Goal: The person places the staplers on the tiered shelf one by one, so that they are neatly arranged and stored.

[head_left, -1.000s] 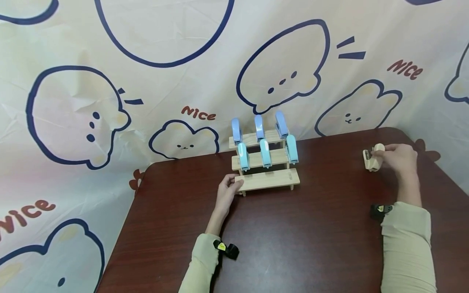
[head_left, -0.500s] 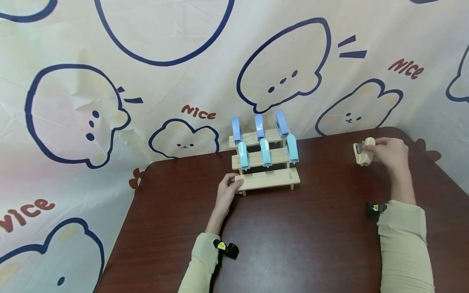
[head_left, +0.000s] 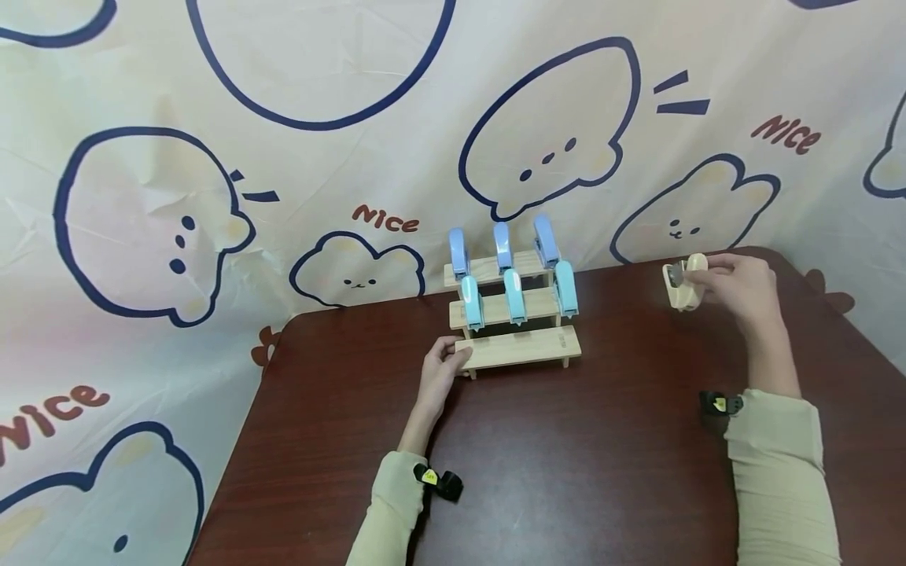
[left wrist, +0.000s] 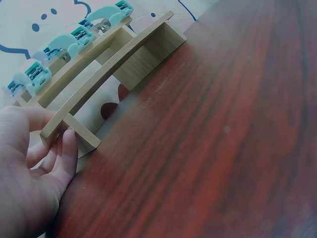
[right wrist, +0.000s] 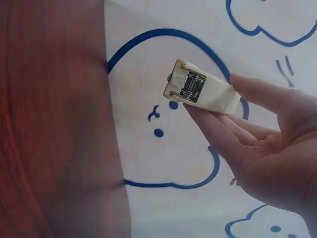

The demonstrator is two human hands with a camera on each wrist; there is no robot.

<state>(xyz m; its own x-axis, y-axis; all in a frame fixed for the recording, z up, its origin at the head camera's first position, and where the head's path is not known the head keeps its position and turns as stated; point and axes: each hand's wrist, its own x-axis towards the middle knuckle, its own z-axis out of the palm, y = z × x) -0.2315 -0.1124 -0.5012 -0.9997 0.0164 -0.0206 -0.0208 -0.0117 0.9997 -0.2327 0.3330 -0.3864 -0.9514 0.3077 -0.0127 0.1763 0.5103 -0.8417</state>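
My right hand (head_left: 745, 292) pinches a cream stapler (head_left: 686, 284) above the far right of the table. The right wrist view shows this stapler (right wrist: 214, 95) between thumb and fingers, its metal end facing the camera. On the left, my left hand (head_left: 437, 373) grips the left end of the bottom step of a three-step wooden rack (head_left: 520, 349), thumb on top. In the left wrist view, fingers (left wrist: 69, 153) curl under the board's end. Three periwinkle-blue staplers (head_left: 503, 247) stand on the top step. Three teal staplers (head_left: 513, 295) stand on the middle one; the bottom step is bare.
The rack stands on a dark red-brown wooden table (head_left: 566, 464) near its back edge. Behind it hangs a white cloth (head_left: 396, 173) with cartoon drawings. Dark table surface lies between the rack and the right hand.
My right hand has moved left and slightly toward the back with the cream stapler, closer to the rack. The left hand, the rack and its staplers have stayed in place.
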